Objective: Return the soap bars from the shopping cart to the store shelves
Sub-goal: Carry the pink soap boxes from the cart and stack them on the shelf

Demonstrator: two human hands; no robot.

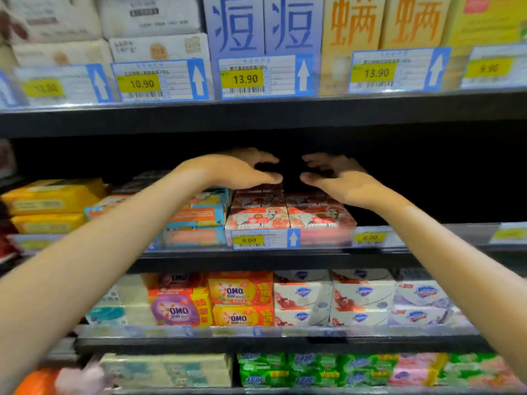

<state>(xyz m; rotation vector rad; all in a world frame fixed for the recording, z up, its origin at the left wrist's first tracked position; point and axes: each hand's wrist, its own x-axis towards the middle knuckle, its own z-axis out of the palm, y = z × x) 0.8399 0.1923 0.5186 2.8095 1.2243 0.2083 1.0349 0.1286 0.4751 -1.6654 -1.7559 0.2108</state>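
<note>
**Empty Hands Poised Over Restocked Soap**

Red-and-white soap bars, stacked two columns wide at the front edge of the middle shelf, directly behind the 8.00 price tag. Just above the stack, left hand and right hand, palms turned toward each other, fingers spread wide and loosely curved, gripping nothing. Impossible to tell whether the left thumb brushes the top bar or clears it.

Judged risky from here: a careless drop of either palm, enough to nudge the upper bars forward over the shelf's front edge and down toward the OMO packs below. Equally possible, a sideways shove, pressing the left column into the blue-and-orange packs just beside it, or tipping the right column into the dark gap at its right. Also open to question: right slot or not, with pack lettering too soft to read against the tag.

Lost in shadow under the upper shelf: the back of the middle shelf and the depth of the stack. Partly covered by the left forearm: the blue-and-orange packs. Out of frame: the shopping cart, and any count of bars remaining. Blurred beyond naming: a pink-and-orange shape at the bottom left corner.
</note>
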